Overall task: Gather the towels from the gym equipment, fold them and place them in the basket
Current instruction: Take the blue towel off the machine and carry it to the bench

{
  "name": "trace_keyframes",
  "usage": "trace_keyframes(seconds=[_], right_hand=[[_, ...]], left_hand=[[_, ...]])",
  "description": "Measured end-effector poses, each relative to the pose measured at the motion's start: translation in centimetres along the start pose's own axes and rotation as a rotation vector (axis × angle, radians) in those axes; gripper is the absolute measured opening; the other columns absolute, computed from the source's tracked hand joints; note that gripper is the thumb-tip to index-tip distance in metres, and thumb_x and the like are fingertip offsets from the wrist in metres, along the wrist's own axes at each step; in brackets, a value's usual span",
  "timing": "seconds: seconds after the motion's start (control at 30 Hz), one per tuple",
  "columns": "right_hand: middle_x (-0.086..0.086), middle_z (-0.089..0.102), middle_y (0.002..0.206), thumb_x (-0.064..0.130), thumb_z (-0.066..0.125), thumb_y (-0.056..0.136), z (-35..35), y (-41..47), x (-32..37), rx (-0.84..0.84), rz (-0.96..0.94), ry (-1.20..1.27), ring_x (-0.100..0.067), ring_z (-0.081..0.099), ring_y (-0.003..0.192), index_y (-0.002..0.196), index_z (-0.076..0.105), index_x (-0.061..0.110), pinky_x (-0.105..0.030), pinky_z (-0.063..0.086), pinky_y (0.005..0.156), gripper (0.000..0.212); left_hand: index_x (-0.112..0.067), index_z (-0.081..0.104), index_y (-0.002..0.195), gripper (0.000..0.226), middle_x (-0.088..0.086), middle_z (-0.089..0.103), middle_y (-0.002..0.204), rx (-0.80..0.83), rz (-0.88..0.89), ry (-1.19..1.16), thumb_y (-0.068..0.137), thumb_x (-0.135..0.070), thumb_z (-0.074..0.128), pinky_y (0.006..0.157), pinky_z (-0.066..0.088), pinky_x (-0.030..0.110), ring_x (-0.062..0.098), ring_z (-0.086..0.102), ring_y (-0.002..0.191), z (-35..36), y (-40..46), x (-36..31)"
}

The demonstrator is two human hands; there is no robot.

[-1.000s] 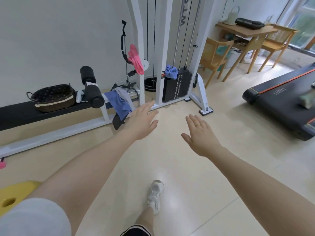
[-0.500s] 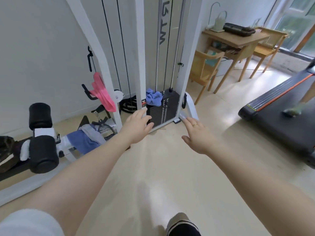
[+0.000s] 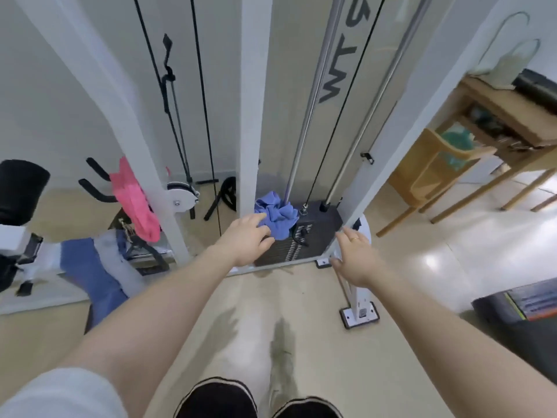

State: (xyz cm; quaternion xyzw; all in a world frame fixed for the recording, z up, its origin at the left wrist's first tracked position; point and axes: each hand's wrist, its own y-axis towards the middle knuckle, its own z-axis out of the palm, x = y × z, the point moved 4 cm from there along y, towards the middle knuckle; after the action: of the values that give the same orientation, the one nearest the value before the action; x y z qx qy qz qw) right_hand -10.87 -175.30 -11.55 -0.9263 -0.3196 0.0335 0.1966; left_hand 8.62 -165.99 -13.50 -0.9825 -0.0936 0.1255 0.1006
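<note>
A crumpled blue towel (image 3: 278,215) lies on top of the black weight stack (image 3: 313,233) of the white cable machine. My left hand (image 3: 245,238) reaches it, fingertips touching its left edge, fingers apart and not closed on it. My right hand (image 3: 354,254) hovers open to the right of the stack, holding nothing. A pink towel (image 3: 134,200) hangs on a black handle at the left. Another blue towel (image 3: 96,267) with a grey one (image 3: 120,260) drapes over the bench end at lower left. The basket is out of view.
White uprights (image 3: 248,116), steel guide rods and black cables rise right behind the stack. A white base foot (image 3: 358,309) juts out on the floor at right. A wooden chair (image 3: 434,173) and table (image 3: 506,116) stand at right; a treadmill corner (image 3: 521,309) at lower right.
I have walked up close to the cable machine. Both hands have moved forward, the left one from open air to touching the blue towel on the weight stack. The basket has left the view.
</note>
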Motion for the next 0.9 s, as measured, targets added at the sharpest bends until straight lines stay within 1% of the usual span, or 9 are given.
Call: trace_keyframes(seconds=[0.17,0.27,0.37,0.47,0.53,0.63,0.73,0.83,0.9], right_hand=[[-0.008,0.009,0.158,0.005,0.032,0.094,1.6,10.9,-1.5,0.112,-0.064,0.014,-0.027,0.012,0.144,0.144,0.025,0.008,-0.040,0.025,0.113,0.051],[-0.013,0.014,0.156,0.005,0.034,0.092,4.7,17.7,-0.7,0.208,-0.144,0.031,-0.029,0.016,0.142,0.142,0.029,0.007,-0.035,0.022,0.114,0.051],[-0.016,0.034,0.145,0.003,0.037,0.089,8.0,24.5,0.4,0.266,-0.183,0.136,-0.031,0.034,0.132,0.131,0.042,0.005,-0.033,0.030,0.105,0.042],[-0.016,0.051,0.127,0.001,0.037,0.092,10.2,31.0,1.7,0.178,-0.155,0.370,-0.032,0.048,0.115,0.123,0.050,-0.001,-0.033,0.037,0.092,0.034],[-0.013,0.053,0.120,0.005,0.037,0.095,12.3,34.6,2.7,0.127,-0.141,0.472,-0.025,0.049,0.106,0.124,0.051,0.004,-0.026,0.034,0.084,0.032],[-0.008,0.053,0.100,0.014,0.044,0.091,15.9,38.2,3.5,0.080,-0.010,0.532,-0.022,0.047,0.096,0.111,0.054,0.010,-0.032,0.038,0.075,0.022],[-0.013,0.058,0.114,0.014,0.047,0.090,18.1,39.8,3.6,0.047,0.018,0.318,-0.032,0.046,0.113,0.120,0.047,0.006,-0.039,0.039,0.082,0.030],[-0.018,0.062,0.105,0.012,0.043,0.090,18.4,39.6,3.1,0.069,-0.038,0.330,-0.034,0.048,0.109,0.095,0.053,0.007,-0.037,0.035,0.077,0.012],[-0.016,0.059,0.085,0.010,0.044,0.088,17.4,38.6,2.3,0.083,-0.049,0.457,-0.032,0.050,0.093,0.071,0.042,0.011,-0.036,0.033,0.072,0.017]], left_hand=[[-0.009,0.030,0.140,0.051,0.007,0.030,0.150,0.053,-0.121,-0.104,0.096,-0.033,0.039,0.107,0.028,0.035,0.023,0.030,0.136,0.2,8.2,1.1],[-0.011,0.034,0.137,0.046,0.005,0.036,0.146,0.038,-0.127,-0.115,0.095,-0.026,0.041,0.098,0.037,0.037,0.025,0.040,0.126,1.5,13.3,2.5],[-0.014,0.044,0.130,0.036,0.002,0.044,0.136,0.015,-0.202,-0.196,0.095,-0.019,0.038,0.079,0.043,0.038,0.027,0.052,0.107,4.3,17.4,4.6],[-0.016,0.047,0.129,0.042,0.001,0.050,0.131,-0.057,-0.267,-0.246,0.092,-0.024,0.029,0.067,0.042,0.033,0.028,0.059,0.096,8.2,20.5,7.1],[-0.016,0.045,0.132,0.048,0.004,0.054,0.127,-0.090,-0.275,-0.280,0.088,-0.023,0.028,0.071,0.045,0.032,0.029,0.060,0.096,10.4,22.0,8.5],[-0.023,0.047,0.104,0.025,-0.004,0.056,0.094,-0.077,-0.273,-0.368,0.084,-0.011,0.036,0.070,0.049,0.040,0.030,0.054,0.078,12.9,23.3,10.6],[-0.022,0.044,0.091,0.023,-0.005,0.050,0.079,-0.049,-0.261,-0.356,0.074,-0.015,0.031,0.066,0.050,0.048,0.033,0.053,0.073,14.4,23.9,11.9],[-0.014,0.044,0.082,0.012,0.003,0.051,0.084,0.017,-0.276,-0.341,0.078,-0.016,0.034,0.069,0.048,0.047,0.032,0.054,0.076,15.4,23.4,11.9],[-0.013,0.045,0.084,0.015,0.002,0.052,0.085,0.010,-0.268,-0.332,0.080,-0.018,0.032,0.071,0.048,0.046,0.033,0.056,0.079,15.0,22.7,11.2]])
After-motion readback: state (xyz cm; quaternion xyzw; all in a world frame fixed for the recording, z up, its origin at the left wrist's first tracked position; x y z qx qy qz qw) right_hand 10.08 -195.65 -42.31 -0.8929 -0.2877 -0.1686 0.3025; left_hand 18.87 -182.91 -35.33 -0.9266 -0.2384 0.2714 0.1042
